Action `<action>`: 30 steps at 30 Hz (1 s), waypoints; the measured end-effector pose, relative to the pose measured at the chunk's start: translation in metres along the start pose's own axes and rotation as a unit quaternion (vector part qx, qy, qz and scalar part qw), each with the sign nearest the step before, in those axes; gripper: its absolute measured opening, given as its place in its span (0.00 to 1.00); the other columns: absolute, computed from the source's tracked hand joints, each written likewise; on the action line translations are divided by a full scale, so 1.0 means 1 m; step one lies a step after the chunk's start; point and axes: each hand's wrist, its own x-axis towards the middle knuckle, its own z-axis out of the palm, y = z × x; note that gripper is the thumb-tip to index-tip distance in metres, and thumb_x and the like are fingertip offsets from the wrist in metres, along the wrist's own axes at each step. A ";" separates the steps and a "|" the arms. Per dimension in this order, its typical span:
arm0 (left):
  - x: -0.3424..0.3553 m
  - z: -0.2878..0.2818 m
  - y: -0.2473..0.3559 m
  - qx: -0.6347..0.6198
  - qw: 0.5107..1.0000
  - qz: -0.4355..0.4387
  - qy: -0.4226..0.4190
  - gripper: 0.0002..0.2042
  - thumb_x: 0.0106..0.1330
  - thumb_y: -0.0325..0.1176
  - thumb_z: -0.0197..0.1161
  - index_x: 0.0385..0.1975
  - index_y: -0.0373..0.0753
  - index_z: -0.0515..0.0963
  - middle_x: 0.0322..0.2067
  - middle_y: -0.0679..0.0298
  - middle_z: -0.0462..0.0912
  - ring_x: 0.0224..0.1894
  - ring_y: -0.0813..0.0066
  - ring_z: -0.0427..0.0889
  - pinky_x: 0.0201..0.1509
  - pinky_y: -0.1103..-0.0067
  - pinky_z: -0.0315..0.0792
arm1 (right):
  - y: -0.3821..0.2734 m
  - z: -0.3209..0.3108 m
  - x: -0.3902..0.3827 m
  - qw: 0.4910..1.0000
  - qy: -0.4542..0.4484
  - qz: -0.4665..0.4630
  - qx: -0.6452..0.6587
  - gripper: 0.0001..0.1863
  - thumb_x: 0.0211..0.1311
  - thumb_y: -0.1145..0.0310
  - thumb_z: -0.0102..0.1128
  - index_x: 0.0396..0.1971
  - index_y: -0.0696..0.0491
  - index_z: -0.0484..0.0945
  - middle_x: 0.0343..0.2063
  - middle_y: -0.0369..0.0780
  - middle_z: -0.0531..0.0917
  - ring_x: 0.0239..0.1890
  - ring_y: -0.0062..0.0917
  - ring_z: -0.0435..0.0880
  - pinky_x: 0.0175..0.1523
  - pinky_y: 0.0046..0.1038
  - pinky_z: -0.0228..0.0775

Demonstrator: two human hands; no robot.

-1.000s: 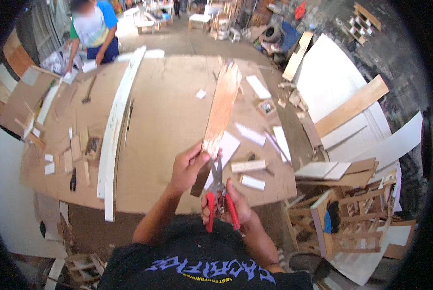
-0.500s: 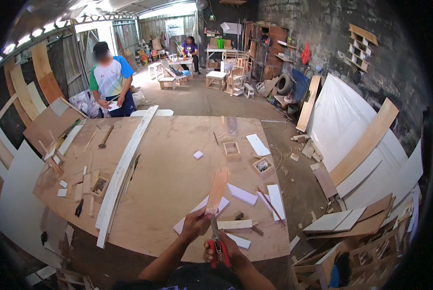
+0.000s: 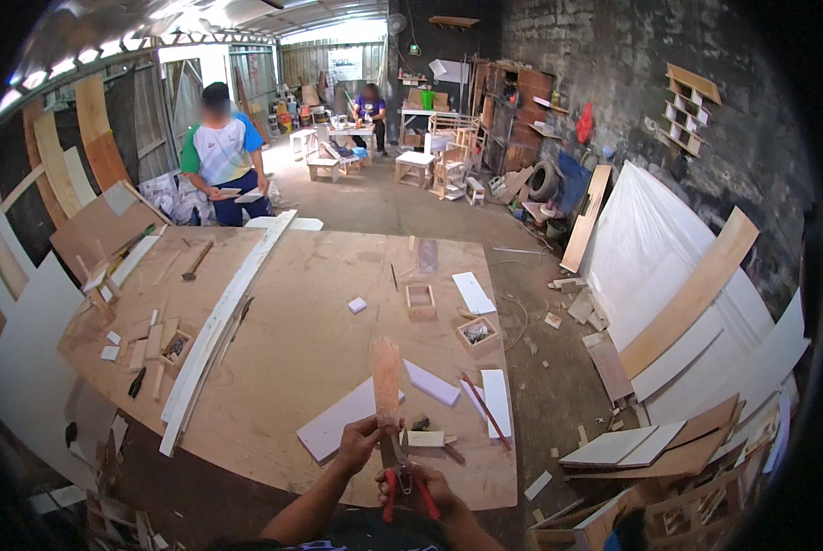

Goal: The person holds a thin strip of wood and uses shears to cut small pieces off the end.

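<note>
My left hand point(image 3: 360, 445) pinches the lower part of a thin, flat orange-brown wood strip point(image 3: 387, 375), which points away from me over the table. My right hand point(image 3: 421, 491) is closed on red-handled pliers point(image 3: 390, 496), their handles spread apart. The tool's head lies at the near end of the strip; whether its jaws grip the wood I cannot tell. Beneath and beside the strip are a wide pale board point(image 3: 336, 424) and a narrower white board point(image 3: 432, 381). A short pale block point(image 3: 425, 439) lies just right of my hands.
A long white plank point(image 3: 232, 321) crosses the wooden table point(image 3: 315, 321). An open wooden box point(image 3: 420, 299), a box of metal pieces point(image 3: 476, 334) and a red-brown stick point(image 3: 487, 409) lie right. Left is a hammer point(image 3: 197, 261). Beyond the table stands a person point(image 3: 225, 156) holding pale pieces.
The pliers' handles have spread wider. My hands and the strip sit slightly left and lower in the view, which has shifted. The person across the table now holds pale pieces in both hands.
</note>
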 end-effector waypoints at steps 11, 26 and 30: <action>-0.022 -0.007 0.000 0.001 1.000 -0.009 -0.005 0.15 0.73 0.33 0.61 0.51 0.28 0.82 0.49 0.55 0.86 0.52 0.69 0.83 0.61 0.71 0.74 | 0.029 0.012 -0.003 0.996 0.004 0.025 0.086 0.29 0.75 0.46 0.46 0.47 0.62 0.73 0.29 0.41 0.77 0.37 0.33 0.78 0.50 0.35 0.70; -0.052 -0.166 0.063 -0.030 0.990 0.093 0.106 0.18 0.73 0.40 0.62 0.50 0.28 0.81 0.44 0.57 0.87 0.47 0.68 0.85 0.57 0.71 0.77 | 0.069 0.061 0.089 0.996 -0.071 -0.028 0.037 0.27 0.77 0.47 0.41 0.44 0.59 0.76 0.27 0.39 0.81 0.34 0.30 0.84 0.44 0.34 0.79; -0.083 -0.216 0.105 0.047 0.985 0.116 0.119 0.18 0.74 0.39 0.60 0.50 0.27 0.80 0.45 0.56 0.87 0.48 0.68 0.85 0.57 0.71 0.77 | 0.085 0.140 0.114 0.984 0.060 -0.037 -0.164 0.29 0.73 0.51 0.46 0.55 0.64 0.74 0.42 0.48 0.84 0.50 0.40 0.83 0.61 0.44 0.71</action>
